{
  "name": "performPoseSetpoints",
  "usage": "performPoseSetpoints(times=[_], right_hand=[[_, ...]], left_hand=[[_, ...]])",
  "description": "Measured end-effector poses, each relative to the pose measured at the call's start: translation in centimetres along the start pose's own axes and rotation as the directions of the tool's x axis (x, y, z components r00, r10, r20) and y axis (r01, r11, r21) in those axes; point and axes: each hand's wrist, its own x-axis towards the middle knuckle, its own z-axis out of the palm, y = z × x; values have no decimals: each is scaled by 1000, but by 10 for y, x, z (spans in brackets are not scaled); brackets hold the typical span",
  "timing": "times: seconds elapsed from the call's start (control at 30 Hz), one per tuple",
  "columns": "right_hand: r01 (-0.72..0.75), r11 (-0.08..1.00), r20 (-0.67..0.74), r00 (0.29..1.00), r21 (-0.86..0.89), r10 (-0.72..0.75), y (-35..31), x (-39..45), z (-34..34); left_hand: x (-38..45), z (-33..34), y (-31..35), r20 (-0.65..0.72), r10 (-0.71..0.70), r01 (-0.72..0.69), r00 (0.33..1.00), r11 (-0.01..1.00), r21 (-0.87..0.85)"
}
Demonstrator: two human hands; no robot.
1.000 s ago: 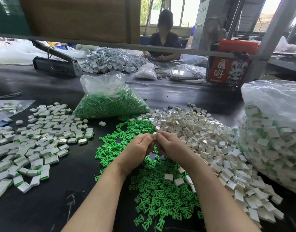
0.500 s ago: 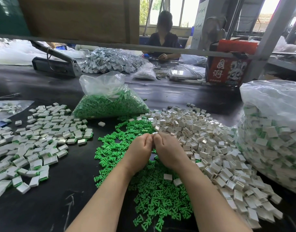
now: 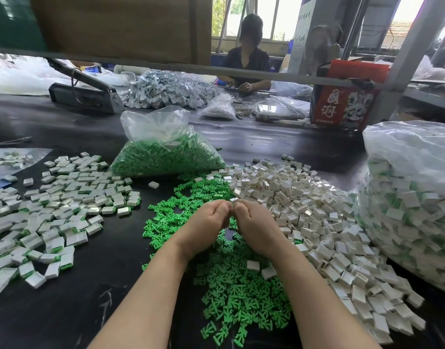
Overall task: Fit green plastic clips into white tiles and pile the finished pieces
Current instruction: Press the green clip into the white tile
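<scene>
— What do the bags on the bench hold?
— A clear bag of green clips lies at centre, its neck open. A larger clear bag of finished pieces, white with green showing, bulges at the right edge.

— And loose on the bench?
— Green clips spread under the forearms; a heap of white tiles lies to their right, touching them. Finished pieces are scattered well to the left.

— The hands?
— The left hand and right hand meet over the green clips, fingers curled, pinching a small white tile between them. Any clip in it is hidden.

— Beyond?
— A grey bar crosses the view; behind it a second person sits by a pile of grey-white parts, a red carton to the right.
</scene>
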Motion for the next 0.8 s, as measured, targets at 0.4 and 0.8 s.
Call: performPoseSetpoints(times=[0.4,0.8], right_hand=[[-73,979,19,997,191,71,-7,0,-3],[-10,999,36,999,-51,12,4,1,3]], left_hand=[[-1,0,-5,39,-24,31,999,978,-206],[1,3,-7,101,-19,24,995,998,-51]])
